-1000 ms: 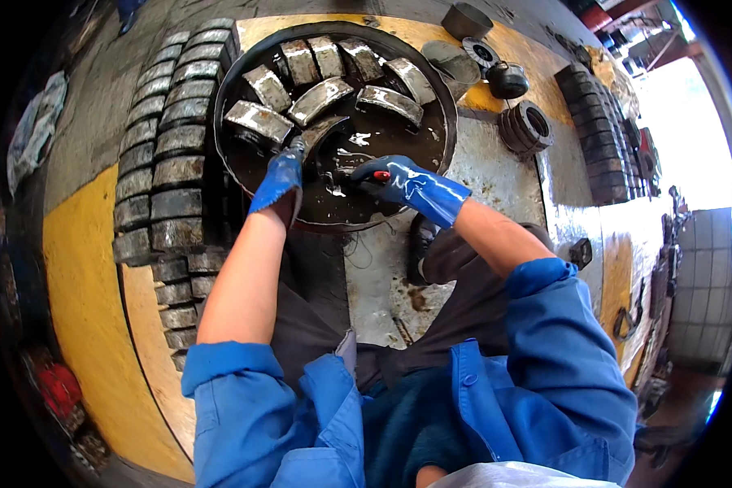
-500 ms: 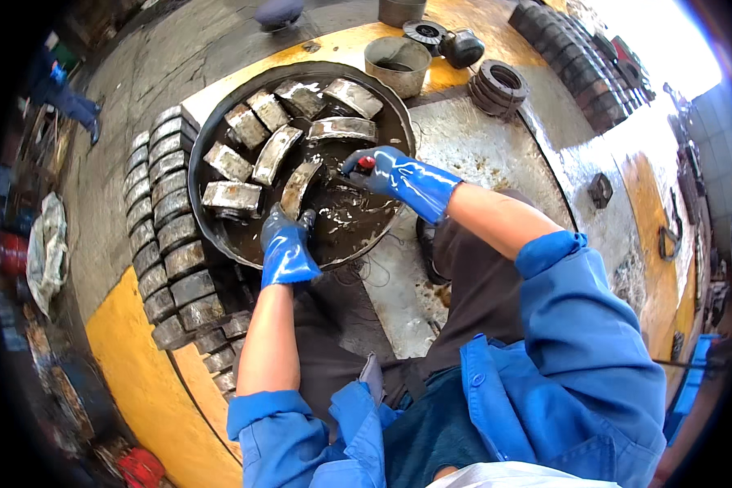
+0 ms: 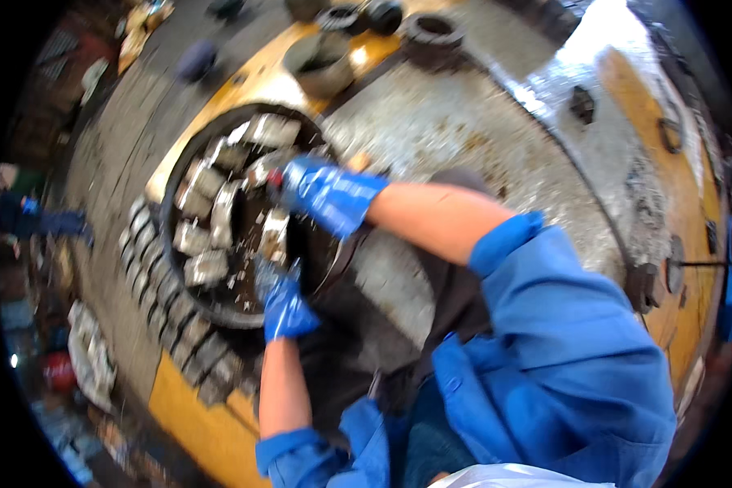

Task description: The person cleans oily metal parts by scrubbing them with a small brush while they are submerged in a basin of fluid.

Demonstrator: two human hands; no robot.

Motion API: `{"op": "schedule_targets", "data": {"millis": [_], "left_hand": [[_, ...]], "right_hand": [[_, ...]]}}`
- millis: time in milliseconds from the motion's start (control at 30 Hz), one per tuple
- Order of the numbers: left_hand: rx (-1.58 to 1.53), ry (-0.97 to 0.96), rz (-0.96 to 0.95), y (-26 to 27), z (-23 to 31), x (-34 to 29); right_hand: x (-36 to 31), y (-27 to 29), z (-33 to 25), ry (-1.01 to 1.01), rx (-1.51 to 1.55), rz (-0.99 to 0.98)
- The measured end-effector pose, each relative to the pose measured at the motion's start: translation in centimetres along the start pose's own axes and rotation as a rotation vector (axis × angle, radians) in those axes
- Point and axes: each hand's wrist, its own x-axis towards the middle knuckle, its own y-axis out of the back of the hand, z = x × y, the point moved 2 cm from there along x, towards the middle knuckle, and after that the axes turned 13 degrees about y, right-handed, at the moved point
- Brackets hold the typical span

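A round dark pan (image 3: 171, 236) holds murky liquid and several curved metal segments (image 3: 222, 213). At its near side my left hand (image 3: 281, 302), in a blue rubber glove, grips the lower end of one curved metal segment (image 3: 274, 234), which stands tilted over the liquid. My right hand (image 3: 321, 193), in a matching glove, is closed above the pan's right part, just up and right of that segment. A small red-ended tool (image 3: 275, 177) shows at its fingers; the rest of it is hidden by the glove and blurred.
Rows of stacked curved segments (image 3: 167, 305) line the pan's left side. Beyond it stand a metal pot (image 3: 321, 69) and a stack of rings (image 3: 433, 37). A metal plate (image 3: 464, 122) covers the floor at right. Far left, another person's leg (image 3: 61, 224) shows.
The view has swung, so the pan sits lower and further left, with motion blur. My right hand has come across, closer above the segment in my left hand, which keeps its grip.
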Motion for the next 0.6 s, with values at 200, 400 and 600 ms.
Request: {"op": "schedule_targets", "data": {"millis": [200, 400, 600], "left_hand": [[0.208, -0.093, 0.068, 1.8, 5.7, 4.6], [0.782, -0.101, -0.253, 2.4, 13.6, 9.3], [1.041, -0.263, -0.413, -1.3, 17.6, 10.9]], "right_hand": [[2.6, 1.0, 1.1, -0.27, -0.189, -0.172], [3.7, 3.4, 1.8, -0.203, -0.152, -0.193], [2.9, 6.5, 3.2, -0.09, -0.07, -0.08]]}}
